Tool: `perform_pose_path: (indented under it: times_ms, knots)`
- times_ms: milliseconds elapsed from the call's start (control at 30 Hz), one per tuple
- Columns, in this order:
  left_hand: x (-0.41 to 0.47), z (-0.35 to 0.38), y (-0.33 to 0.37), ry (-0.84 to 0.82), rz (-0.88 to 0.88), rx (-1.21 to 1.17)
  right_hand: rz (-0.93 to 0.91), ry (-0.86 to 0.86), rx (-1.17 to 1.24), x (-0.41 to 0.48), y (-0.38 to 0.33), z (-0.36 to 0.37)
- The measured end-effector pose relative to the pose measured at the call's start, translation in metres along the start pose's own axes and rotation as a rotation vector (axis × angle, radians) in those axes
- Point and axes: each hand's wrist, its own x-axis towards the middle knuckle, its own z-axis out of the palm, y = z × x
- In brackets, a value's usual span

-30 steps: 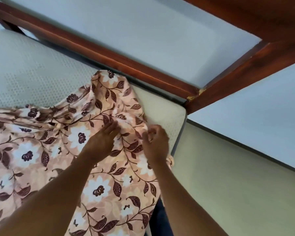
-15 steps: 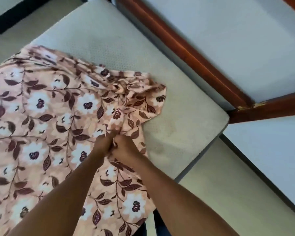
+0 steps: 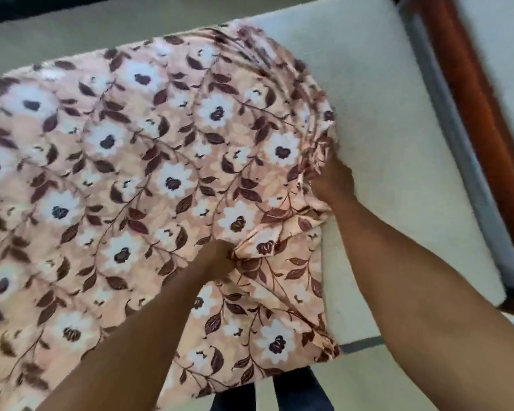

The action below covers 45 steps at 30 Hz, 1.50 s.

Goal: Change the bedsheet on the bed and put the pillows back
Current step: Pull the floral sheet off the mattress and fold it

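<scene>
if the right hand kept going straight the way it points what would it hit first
Probably only the bunched edge of the floral sheet, which the right hand grips. It points up and left, so beyond that lies more sheet spread over the mattress; depth is hard to judge.

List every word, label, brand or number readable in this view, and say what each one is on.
None: no readable text anywhere in the view.
The floral bedsheet carries only a flower-and-leaf print; the bare mattress and the wooden bed frame show no lettering, tag or number.
</scene>
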Motion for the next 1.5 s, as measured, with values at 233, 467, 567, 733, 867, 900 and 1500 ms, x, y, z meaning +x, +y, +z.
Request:
perform_pose_path:
  times_ms: [233,467,567,733,867,900,1500]
  knots:
    - [-0.056,0.003,-0.122,0.304,-0.442,-0.275,-0.512,-0.516,-0.106,-0.111,-0.156,0.083]
    - [-0.122,-0.009,-0.255,0.665,-0.829,-0.780,-0.761,-0.676,-0.098,-0.204,-0.267,0.169]
    - [-0.137,0.003,-0.272,0.606,-0.734,-0.921,-0.711,-0.610,-0.214,-0.225,-0.261,0.182]
    - [-0.182,0.002,-0.265,0.469,-0.561,-0.755,-0.695,-0.505,-0.336,-0.277,-0.252,0.174]
    - [-0.231,-0.008,-0.270,0.399,-0.460,-0.620,-0.683,-0.480,-0.389,-0.331,-0.250,0.150]
    - [-0.247,-0.011,-0.272,0.407,-0.444,-0.604,-0.697,-0.484,-0.397,-0.347,-0.251,0.146]
    - [-0.496,0.030,-0.409,0.639,-0.551,-0.631,-1.184,-0.565,-0.662,-0.594,-0.384,0.155]
